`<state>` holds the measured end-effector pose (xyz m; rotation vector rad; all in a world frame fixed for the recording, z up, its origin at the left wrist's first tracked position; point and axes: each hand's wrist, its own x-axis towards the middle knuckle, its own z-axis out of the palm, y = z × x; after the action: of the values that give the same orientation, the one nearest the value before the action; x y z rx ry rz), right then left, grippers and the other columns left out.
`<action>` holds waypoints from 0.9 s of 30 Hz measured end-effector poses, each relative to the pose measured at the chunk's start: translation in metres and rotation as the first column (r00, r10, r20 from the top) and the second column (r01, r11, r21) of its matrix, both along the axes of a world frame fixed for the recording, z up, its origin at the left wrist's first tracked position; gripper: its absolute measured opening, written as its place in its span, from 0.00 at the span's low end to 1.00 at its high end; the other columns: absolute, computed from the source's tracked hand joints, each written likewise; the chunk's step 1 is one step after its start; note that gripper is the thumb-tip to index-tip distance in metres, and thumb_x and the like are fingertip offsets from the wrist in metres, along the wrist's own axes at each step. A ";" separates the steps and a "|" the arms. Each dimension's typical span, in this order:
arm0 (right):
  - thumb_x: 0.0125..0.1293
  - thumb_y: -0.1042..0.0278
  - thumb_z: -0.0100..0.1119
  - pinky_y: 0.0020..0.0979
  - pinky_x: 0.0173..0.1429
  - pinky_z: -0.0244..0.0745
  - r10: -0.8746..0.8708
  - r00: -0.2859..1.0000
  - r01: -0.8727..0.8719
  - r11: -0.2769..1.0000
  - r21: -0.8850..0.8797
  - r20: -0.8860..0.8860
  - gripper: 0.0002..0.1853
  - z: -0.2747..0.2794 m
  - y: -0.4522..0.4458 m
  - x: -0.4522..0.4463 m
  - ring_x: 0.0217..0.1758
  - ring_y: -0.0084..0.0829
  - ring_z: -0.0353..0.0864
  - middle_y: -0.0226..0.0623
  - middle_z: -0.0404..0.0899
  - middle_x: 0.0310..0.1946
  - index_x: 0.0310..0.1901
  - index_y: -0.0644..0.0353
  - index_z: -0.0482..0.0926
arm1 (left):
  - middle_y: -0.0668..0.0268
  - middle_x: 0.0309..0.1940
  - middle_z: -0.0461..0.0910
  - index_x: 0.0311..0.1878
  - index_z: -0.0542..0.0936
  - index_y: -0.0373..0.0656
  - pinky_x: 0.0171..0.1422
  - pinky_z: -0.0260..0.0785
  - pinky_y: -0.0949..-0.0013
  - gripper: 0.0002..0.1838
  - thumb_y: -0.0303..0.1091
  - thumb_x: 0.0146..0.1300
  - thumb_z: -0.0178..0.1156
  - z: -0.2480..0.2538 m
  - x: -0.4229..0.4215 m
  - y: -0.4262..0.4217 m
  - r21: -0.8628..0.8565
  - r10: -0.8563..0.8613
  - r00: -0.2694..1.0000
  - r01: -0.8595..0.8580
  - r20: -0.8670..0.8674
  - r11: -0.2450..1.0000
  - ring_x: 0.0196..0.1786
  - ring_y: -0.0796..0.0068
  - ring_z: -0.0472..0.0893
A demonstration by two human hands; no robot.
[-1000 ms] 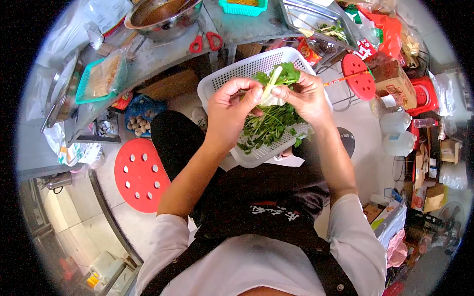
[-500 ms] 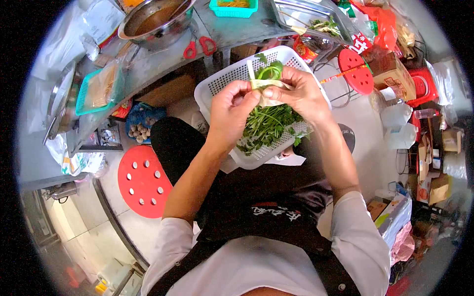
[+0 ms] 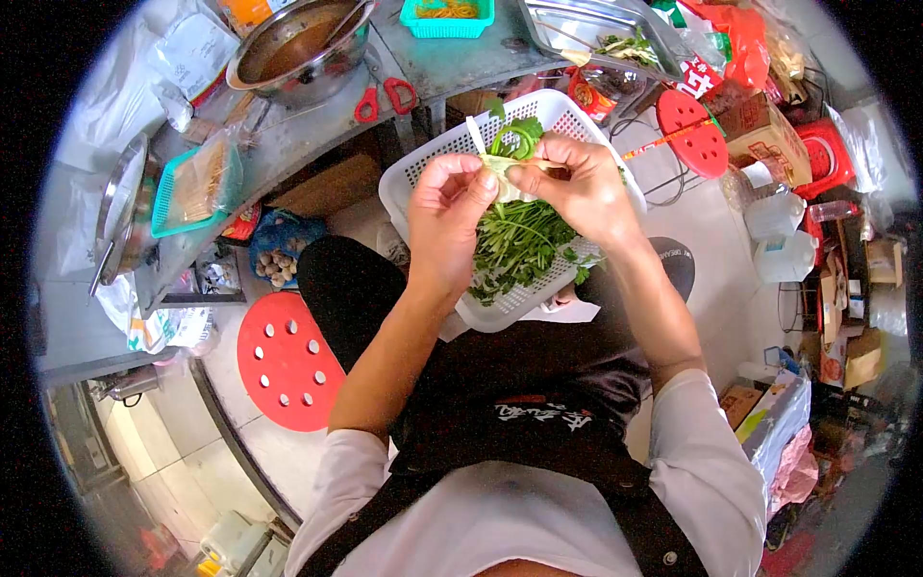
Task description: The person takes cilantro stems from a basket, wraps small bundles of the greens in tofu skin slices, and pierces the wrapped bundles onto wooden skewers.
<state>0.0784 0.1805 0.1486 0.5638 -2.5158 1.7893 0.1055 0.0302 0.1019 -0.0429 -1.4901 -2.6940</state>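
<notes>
In front of me, both hands pinch a thin pale-yellow sheet point(image 3: 505, 179), folded about a small bundle of green leafy herbs point(image 3: 519, 140). My left hand point(image 3: 445, 212) grips the sheet's left side between thumb and fingers. On its right side, my right hand point(image 3: 583, 188) does likewise, thumb across the front. A white strip point(image 3: 475, 135) sticks up from the left of the bundle. Below my fingers, loose herbs point(image 3: 524, 242) with long stems lie in a white perforated basket point(image 3: 399, 185) that rests at my lap. Parts of the sheet are hidden by my fingers.
A metal counter point(image 3: 437, 62) bears red-handled scissors point(image 3: 385, 99), a steel bowl point(image 3: 312, 58) of brown liquid, turquoise baskets point(image 3: 448, 21) and a steel tray point(image 3: 567, 29). Red stools point(image 3: 291, 361) stand on the floor. Boxes point(image 3: 766, 142) and water jugs point(image 3: 784, 260) crowd the right.
The sheet is gathered more closely between my fingers, and its lower flap shows differently. The white strip leans further left. My hands have shifted slightly; the whole view has moved a little.
</notes>
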 end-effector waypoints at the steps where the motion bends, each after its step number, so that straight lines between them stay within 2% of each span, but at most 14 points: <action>1: 0.55 0.72 0.64 0.22 0.26 0.65 -0.004 1.000 0.004 1.000 -0.001 -0.009 0.09 -0.002 0.000 -0.001 0.22 0.13 0.65 0.25 0.72 0.17 0.24 0.65 0.76 | 0.68 0.37 0.78 0.42 0.75 0.38 0.45 0.68 0.77 0.07 0.27 0.60 0.59 0.002 0.001 0.000 -0.060 0.032 0.999 -0.032 -0.006 0.998 0.38 0.83 0.75; 5: 0.56 0.72 0.64 0.23 0.25 0.65 -0.029 0.999 0.029 1.000 0.006 -0.012 0.09 -0.003 -0.001 -0.001 0.22 0.13 0.65 0.25 0.71 0.16 0.23 0.65 0.75 | 0.69 0.36 0.78 0.42 0.76 0.36 0.43 0.68 0.79 0.09 0.27 0.60 0.60 0.002 0.004 0.000 -0.304 0.105 0.992 -0.121 -0.067 0.945 0.37 0.85 0.74; 11: 0.57 0.70 0.63 0.24 0.26 0.66 -0.037 0.992 0.048 0.995 0.084 -0.122 0.09 -0.003 -0.001 -0.002 0.22 0.14 0.66 0.27 0.71 0.16 0.25 0.66 0.76 | 0.67 0.35 0.78 0.40 0.76 0.34 0.44 0.69 0.77 0.09 0.26 0.58 0.62 0.016 0.010 0.009 -0.290 0.112 0.988 -0.138 -0.104 0.947 0.36 0.84 0.75; 12: 0.57 0.69 0.63 0.24 0.27 0.66 -0.023 0.989 0.039 0.994 0.104 -0.149 0.09 -0.002 -0.001 -0.002 0.22 0.14 0.66 0.27 0.71 0.17 0.26 0.66 0.76 | 0.67 0.35 0.78 0.40 0.76 0.34 0.44 0.69 0.77 0.09 0.26 0.57 0.63 0.015 0.010 0.008 -0.264 0.088 0.993 -0.107 -0.083 0.959 0.36 0.84 0.75; 15: 0.57 0.70 0.63 0.23 0.29 0.66 0.037 0.999 -0.038 0.997 0.067 0.013 0.09 0.007 0.004 -0.001 0.24 0.13 0.67 0.26 0.72 0.19 0.27 0.65 0.77 | 0.67 0.34 0.78 0.40 0.77 0.35 0.44 0.70 0.77 0.10 0.25 0.55 0.64 0.010 0.005 0.002 -0.180 0.022 1.000 -0.021 0.002 0.983 0.36 0.83 0.75; 18: 0.58 0.71 0.64 0.18 0.28 0.58 0.103 0.987 -0.096 0.994 -0.058 0.121 0.07 0.004 0.006 -0.003 0.25 0.10 0.62 0.20 0.71 0.22 0.28 0.63 0.77 | 0.66 0.33 0.78 0.40 0.77 0.36 0.43 0.70 0.77 0.11 0.25 0.54 0.65 0.009 0.002 0.000 -0.054 -0.019 0.995 0.025 0.098 0.998 0.35 0.82 0.76; 21: 0.57 0.72 0.64 0.22 0.32 0.68 0.060 0.985 -0.054 0.998 -0.044 0.164 0.07 0.012 0.006 -0.001 0.28 0.13 0.70 0.22 0.74 0.22 0.27 0.65 0.78 | 0.66 0.33 0.79 0.40 0.77 0.37 0.42 0.70 0.77 0.11 0.25 0.53 0.66 0.002 -0.001 0.002 0.105 -0.047 0.992 0.035 0.116 0.994 0.34 0.81 0.75; 23: 0.57 0.72 0.64 0.21 0.34 0.69 0.081 0.975 -0.054 0.989 -0.136 0.205 0.05 0.004 0.008 -0.006 0.29 0.14 0.71 0.24 0.76 0.24 0.29 0.65 0.80 | 0.67 0.32 0.79 0.39 0.77 0.38 0.41 0.70 0.76 0.10 0.26 0.53 0.66 0.002 -0.001 0.003 0.159 -0.063 0.991 0.043 0.120 0.986 0.34 0.81 0.75; 27: 0.56 0.74 0.64 0.21 0.39 0.73 0.147 0.947 -0.063 0.957 -0.283 0.286 0.07 0.004 0.010 -0.009 0.33 0.16 0.76 0.29 0.81 0.30 0.36 0.65 0.82 | 0.69 0.32 0.79 0.39 0.78 0.40 0.40 0.69 0.75 0.10 0.29 0.54 0.66 0.003 -0.005 -0.007 0.192 -0.266 0.950 0.234 0.165 0.953 0.34 0.80 0.75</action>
<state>0.0690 0.1900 0.1528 0.4475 -2.3849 2.3782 0.1007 0.0234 0.1048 0.0365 -1.3765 -3.1003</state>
